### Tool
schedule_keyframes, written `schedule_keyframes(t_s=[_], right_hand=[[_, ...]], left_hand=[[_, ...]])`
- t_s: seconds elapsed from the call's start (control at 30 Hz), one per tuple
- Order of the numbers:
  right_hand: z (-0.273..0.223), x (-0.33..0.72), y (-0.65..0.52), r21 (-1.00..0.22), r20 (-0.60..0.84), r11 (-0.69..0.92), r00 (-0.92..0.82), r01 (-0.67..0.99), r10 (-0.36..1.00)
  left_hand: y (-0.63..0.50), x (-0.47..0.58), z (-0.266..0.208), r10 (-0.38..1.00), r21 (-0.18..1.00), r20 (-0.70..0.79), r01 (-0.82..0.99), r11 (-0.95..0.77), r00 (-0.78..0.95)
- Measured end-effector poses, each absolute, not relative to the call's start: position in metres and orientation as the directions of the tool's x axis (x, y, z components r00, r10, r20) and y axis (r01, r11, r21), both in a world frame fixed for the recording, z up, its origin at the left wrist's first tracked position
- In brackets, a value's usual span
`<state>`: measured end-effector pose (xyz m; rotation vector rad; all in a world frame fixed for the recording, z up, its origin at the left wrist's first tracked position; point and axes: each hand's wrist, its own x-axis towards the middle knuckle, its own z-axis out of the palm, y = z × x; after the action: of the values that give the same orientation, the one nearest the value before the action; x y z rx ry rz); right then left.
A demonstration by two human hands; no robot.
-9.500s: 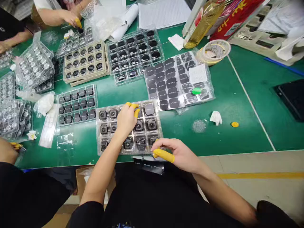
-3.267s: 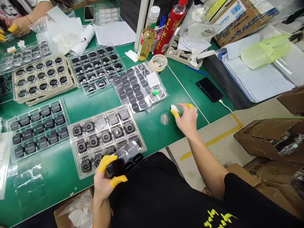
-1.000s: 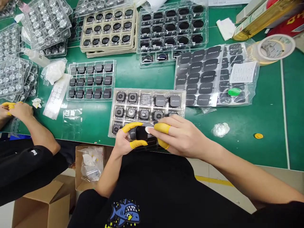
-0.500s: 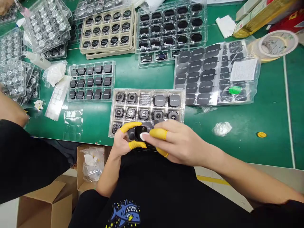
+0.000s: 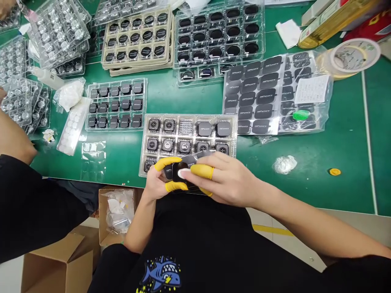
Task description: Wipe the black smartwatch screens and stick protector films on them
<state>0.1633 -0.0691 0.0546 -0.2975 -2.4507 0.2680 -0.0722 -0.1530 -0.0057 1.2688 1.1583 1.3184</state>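
Between yellow-cotted fingers, my left hand (image 5: 153, 182) grips a black square smartwatch body (image 5: 176, 167) by its edges, dark glossy face up. My right hand (image 5: 233, 181), also in yellow finger cots, pinches a small white pad (image 5: 181, 174) against that face. A strip of dark printed film (image 5: 198, 157) lies by the watch body, partly covered by my right fingers; which hand holds it I cannot tell. Just beyond both hands is a clear tray (image 5: 142, 160) of watch bodies, some back side up and some covered with dark printed film. Its near right part is hidden.
Left of the tray stands another tray of dark square pieces (image 5: 115, 105). Sheets of printed film (image 5: 256, 97) lie to the right, with tape rolls (image 5: 354, 51) beyond. Stacked lens trays (image 5: 218, 40) fill the back. A neighbour's arm (image 5: 15, 138) reaches in at left.
The white pad in my right hand has shifted slightly left across the watch face. My left hand keeps its hold. The whole view has moved a little.
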Motion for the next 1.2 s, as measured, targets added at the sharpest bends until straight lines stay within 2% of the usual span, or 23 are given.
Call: schedule_keyframes(t_s=[0.1, 0.17, 0.4, 0.6, 0.9, 1.13, 1.2], right_hand=[[0.050, 0.163, -0.067, -0.224, 0.608, 0.939, -0.716, 0.261, 0.344], [0.050, 0.163, -0.069, -0.227, 0.611, 0.933, -0.705, 0.280, 0.360], [0.053, 0.161, -0.080, -0.294, 0.563, 0.948, -0.779, 0.123, 0.276], [0.050, 0.157, -0.070, -0.211, 0.587, 0.937, -0.730, 0.278, 0.349], [0.057, 0.150, -0.080, -0.320, 0.544, 0.942, -0.795, 0.097, 0.267], [0.075, 0.174, -0.070, -0.238, 0.439, 0.969, -0.883, 0.067, 0.169], [0.081, 0.187, -0.066, -0.213, 0.453, 0.972, -0.872, 0.097, 0.187]], left_hand=[[-0.152, -0.072, -0.005, 0.991, 0.992, 0.125, 0.004, -0.125, -0.043], [-0.152, -0.072, -0.005, 0.990, 0.992, 0.122, 0.008, -0.122, -0.070], [-0.154, -0.077, -0.011, 0.992, 0.997, 0.078, 0.009, -0.078, -0.103], [-0.153, -0.076, -0.012, 0.996, 0.996, 0.074, -0.054, -0.076, -0.049], [-0.156, -0.074, -0.016, 0.994, 0.992, 0.107, -0.072, -0.106, 0.020], [-0.157, -0.079, -0.017, 0.998, 0.995, 0.063, -0.082, -0.063, -0.004], [-0.159, -0.080, -0.014, 0.996, 0.993, 0.081, -0.077, -0.083, -0.030]])
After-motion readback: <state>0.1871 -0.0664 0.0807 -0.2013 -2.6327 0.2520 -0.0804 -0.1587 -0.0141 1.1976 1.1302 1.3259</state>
